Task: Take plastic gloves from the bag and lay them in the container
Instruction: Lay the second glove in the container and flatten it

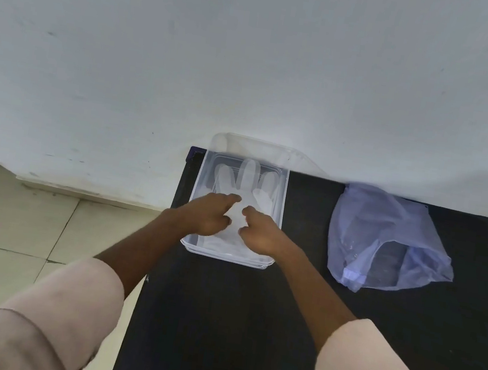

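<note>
Two hands of yours are down inside one clear container [281,186], which sits at the far left of the black surface [283,298], up against the white wall [191,53]. Your left hand [207,215] has its index finger stretched forward and the other fingers [225,220] curled under, its tip pressing on the plastic glove [248,179]. Your right hand [261,233] is beside it, fingers bent, with the fingertips resting on the same glove near its palm; whether either hand pinches the film or only presses it flat cannot be told. You have at least one glove lying flat in the container, its four long fingers pointing away from you toward the wall; how many are stacked beneath it cannot be counted, since the film is see-through. One clear lid [260,148] leans against the wall just behind the container. One pale blue plastic bag [385,234] lies crumpled on the surface well to the right of the container, its mouth facing you. Both your forearms are bare, with two pink sleeves [58,309] pushed back. Pale floor tiles [15,216] show to the left of the surface.
</note>
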`<move>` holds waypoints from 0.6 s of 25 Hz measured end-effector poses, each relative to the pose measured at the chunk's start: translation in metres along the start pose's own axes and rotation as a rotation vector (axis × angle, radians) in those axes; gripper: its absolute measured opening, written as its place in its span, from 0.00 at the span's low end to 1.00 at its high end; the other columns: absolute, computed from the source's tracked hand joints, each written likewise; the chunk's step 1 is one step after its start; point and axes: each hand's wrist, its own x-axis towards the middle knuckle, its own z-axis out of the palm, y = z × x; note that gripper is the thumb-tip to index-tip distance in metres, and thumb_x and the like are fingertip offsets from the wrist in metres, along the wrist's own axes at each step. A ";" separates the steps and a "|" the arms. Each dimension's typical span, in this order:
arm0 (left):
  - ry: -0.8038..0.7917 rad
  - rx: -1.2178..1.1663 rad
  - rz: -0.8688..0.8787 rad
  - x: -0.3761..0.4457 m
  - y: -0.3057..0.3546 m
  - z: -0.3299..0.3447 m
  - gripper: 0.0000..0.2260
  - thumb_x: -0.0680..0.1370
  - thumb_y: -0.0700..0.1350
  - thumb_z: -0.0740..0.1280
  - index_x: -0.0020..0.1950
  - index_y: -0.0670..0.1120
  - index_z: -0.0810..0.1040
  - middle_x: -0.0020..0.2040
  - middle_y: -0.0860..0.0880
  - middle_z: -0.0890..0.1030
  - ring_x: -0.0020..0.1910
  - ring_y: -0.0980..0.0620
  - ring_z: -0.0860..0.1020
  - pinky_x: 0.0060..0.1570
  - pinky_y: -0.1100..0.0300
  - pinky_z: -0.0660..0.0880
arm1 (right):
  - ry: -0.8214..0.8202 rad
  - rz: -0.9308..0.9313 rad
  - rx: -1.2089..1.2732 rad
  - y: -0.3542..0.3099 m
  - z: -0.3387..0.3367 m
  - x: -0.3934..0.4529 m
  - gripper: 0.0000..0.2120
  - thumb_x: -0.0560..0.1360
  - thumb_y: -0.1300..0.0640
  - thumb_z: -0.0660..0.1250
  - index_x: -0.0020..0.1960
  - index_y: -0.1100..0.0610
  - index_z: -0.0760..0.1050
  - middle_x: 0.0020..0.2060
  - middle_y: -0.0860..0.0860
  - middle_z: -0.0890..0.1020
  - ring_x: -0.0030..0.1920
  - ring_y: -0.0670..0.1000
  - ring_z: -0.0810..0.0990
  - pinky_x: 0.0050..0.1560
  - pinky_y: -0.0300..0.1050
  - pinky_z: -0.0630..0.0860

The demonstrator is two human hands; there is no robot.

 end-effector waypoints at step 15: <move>0.234 -0.734 -0.251 0.030 -0.003 0.040 0.18 0.83 0.46 0.55 0.73 0.47 0.67 0.75 0.46 0.68 0.71 0.44 0.69 0.69 0.50 0.66 | 0.410 0.266 0.248 0.005 0.033 0.055 0.31 0.79 0.60 0.59 0.77 0.57 0.49 0.79 0.57 0.49 0.78 0.59 0.52 0.74 0.56 0.58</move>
